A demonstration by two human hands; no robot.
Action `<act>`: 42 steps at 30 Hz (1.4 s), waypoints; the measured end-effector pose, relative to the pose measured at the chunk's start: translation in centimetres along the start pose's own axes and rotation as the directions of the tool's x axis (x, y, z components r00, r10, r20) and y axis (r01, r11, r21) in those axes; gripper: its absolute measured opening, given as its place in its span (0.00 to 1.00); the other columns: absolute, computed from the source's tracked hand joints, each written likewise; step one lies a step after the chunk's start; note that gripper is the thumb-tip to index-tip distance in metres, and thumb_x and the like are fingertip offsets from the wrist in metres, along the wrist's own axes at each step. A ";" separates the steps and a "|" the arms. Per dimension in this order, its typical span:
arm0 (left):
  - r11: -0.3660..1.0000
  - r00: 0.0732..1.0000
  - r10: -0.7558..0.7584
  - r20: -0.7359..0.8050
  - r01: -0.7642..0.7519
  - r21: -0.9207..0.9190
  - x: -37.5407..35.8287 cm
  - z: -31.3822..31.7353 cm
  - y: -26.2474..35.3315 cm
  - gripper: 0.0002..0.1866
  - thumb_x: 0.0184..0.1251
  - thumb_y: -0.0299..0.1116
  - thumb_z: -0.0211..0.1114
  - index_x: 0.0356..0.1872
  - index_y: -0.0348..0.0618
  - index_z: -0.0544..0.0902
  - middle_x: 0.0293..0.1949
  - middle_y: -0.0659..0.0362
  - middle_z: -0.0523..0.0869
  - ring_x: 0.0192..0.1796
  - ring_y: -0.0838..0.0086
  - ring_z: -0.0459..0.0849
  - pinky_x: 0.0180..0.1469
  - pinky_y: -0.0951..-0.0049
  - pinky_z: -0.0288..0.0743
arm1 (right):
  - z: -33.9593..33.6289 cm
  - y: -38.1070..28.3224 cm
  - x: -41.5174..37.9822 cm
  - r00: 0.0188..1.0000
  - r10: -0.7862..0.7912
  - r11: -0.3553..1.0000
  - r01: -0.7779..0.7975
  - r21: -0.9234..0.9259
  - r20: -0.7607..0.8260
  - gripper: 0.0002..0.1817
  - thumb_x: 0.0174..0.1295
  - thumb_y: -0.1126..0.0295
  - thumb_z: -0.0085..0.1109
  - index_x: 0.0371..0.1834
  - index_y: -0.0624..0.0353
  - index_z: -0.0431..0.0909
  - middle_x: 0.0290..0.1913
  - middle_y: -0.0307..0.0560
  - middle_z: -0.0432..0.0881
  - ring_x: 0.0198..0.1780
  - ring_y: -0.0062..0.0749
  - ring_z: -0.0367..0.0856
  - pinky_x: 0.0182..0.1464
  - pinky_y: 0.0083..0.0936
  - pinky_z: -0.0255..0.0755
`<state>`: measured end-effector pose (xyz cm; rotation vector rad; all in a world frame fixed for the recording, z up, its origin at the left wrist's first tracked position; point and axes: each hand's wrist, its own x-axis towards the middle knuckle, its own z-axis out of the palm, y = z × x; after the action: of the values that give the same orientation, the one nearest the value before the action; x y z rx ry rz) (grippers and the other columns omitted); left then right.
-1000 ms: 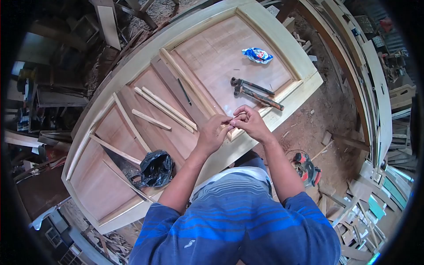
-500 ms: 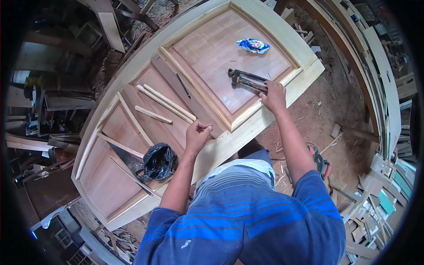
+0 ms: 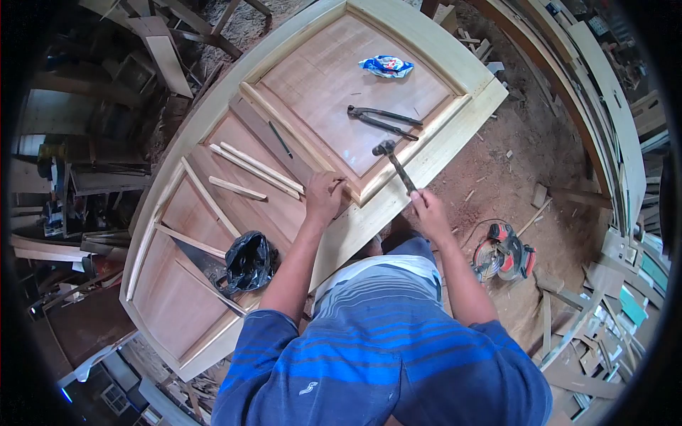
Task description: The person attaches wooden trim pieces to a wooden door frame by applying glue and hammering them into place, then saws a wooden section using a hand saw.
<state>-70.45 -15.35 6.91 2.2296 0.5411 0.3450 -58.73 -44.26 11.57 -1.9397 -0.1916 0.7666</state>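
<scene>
My right hand grips a hammer by its handle, with the head over the near moulding of a wooden panelled door. My left hand rests near the moulding corner, its fingers pinched together; whatever they hold is too small to make out. Pincers lie on the door's upper panel, close to a blue and white packet. Left of my left hand are thin wooden strips and a dark pencil. A black plastic bag sits open on the lower panel.
On the floor to the right is a red power saw. Wood scraps are piled at lower right, and long curved boards stand along the right side. More timber leans at upper left.
My right hand has come nearer to me, now with the hammer in it, while the pincers stay on the panel. My left hand has moved slightly up and right toward the moulding.
</scene>
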 end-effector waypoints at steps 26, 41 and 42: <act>0.879 0.929 -0.363 0.070 0.367 -0.306 -2.0 0.8 -0.4 0.12 0.79 0.27 0.73 0.57 0.36 0.93 0.49 0.54 0.96 0.50 0.76 0.93 0.56 0.73 0.87 | 2.0 1.7 -2.6 0.997 0.014 1.000 -0.016 0.021 0.070 0.20 0.89 0.54 0.55 0.50 0.61 0.86 0.28 0.32 0.75 0.31 0.18 0.70 0.35 0.26 0.66; 0.915 0.972 -0.234 0.029 0.230 -0.332 -1.6 1.9 -0.9 0.11 0.77 0.24 0.73 0.56 0.36 0.91 0.48 0.53 0.96 0.47 0.69 0.97 0.53 0.69 0.91 | 2.7 1.8 -3.7 0.999 0.011 0.999 -0.010 -0.032 0.036 0.19 0.88 0.55 0.56 0.49 0.62 0.85 0.29 0.33 0.76 0.32 0.19 0.72 0.36 0.26 0.67; 0.925 0.975 -0.220 0.021 0.215 -0.313 -1.7 2.1 -1.1 0.11 0.77 0.24 0.74 0.56 0.36 0.91 0.48 0.53 0.96 0.46 0.69 0.97 0.53 0.69 0.91 | 2.7 2.0 -3.7 0.999 0.023 0.998 -0.021 -0.052 0.032 0.20 0.87 0.54 0.57 0.51 0.63 0.85 0.31 0.41 0.80 0.35 0.27 0.77 0.40 0.31 0.71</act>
<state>-71.35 -16.86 4.58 1.8410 0.6844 0.3080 -63.61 -44.81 10.63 -1.9820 -0.2121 0.8150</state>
